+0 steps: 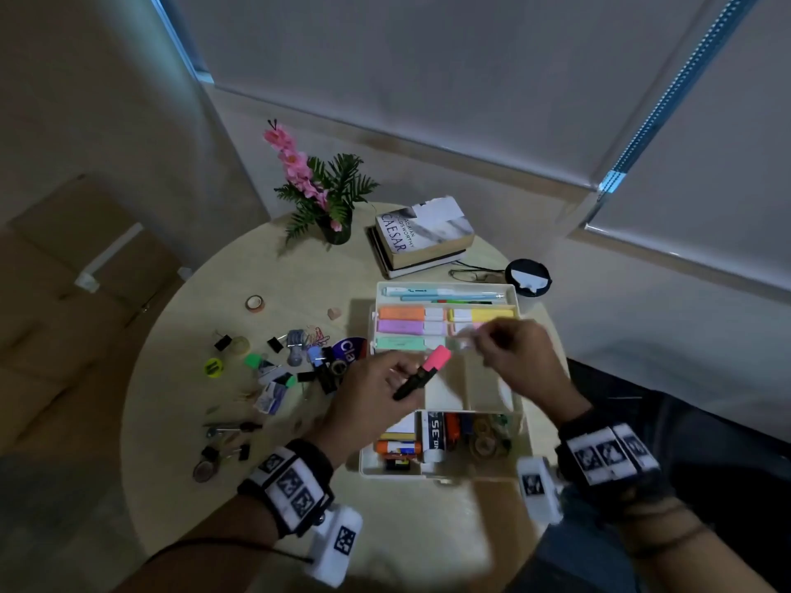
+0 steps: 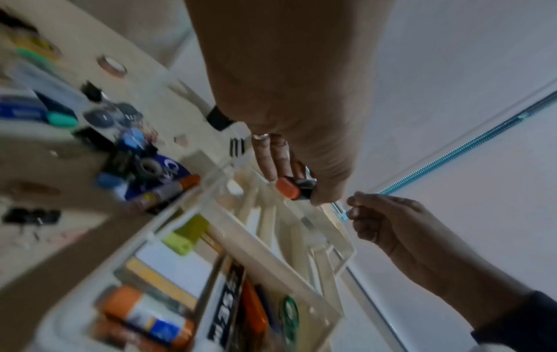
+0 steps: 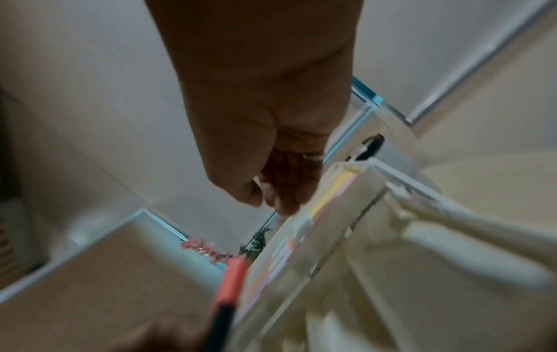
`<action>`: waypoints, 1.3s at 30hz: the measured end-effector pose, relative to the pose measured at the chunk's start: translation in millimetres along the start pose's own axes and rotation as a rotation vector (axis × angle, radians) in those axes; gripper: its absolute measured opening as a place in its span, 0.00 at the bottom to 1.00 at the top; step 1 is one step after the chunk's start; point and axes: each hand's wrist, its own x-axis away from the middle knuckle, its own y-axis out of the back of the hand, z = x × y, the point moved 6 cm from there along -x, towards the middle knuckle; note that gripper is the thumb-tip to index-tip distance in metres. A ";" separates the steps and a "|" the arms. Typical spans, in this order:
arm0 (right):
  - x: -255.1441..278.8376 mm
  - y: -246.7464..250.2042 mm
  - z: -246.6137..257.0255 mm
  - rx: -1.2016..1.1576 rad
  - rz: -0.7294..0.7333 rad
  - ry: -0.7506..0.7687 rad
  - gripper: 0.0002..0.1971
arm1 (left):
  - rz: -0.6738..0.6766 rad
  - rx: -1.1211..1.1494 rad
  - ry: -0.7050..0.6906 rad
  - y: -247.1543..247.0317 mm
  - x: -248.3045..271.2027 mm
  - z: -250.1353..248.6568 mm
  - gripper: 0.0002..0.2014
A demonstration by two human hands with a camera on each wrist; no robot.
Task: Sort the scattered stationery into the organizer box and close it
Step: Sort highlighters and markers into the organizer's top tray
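The white organizer box (image 1: 445,476) stands open on the round table, its raised tray (image 1: 447,286) holding pens and several coloured highlighters. My left hand (image 1: 402,378) grips a black highlighter with a pink cap (image 1: 428,370) over the tray's near compartments; the same highlighter (image 2: 289,189) shows at my left hand (image 2: 301,184) in the wrist view. My right hand (image 1: 488,342) hovers blurred above the tray's right side, fingers curled, thumb against forefinger. Nothing shows between the fingers of the right hand (image 3: 271,197). Scattered clips, tapes and a staples box (image 1: 272,398) lie to the left.
A tape roll (image 1: 255,302) and a small eraser (image 1: 334,313) lie apart on the table. At the back stand a potted plant (image 1: 329,199), stacked books (image 1: 421,241), glasses (image 1: 475,276) and a black cup (image 1: 527,276). The box's lower level holds glue sticks and tape.
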 end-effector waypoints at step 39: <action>51.2 -128.7 55.5 0.332 0.111 0.238 0.09 | 0.012 -0.074 0.173 81.2 119.9 145.1 0.05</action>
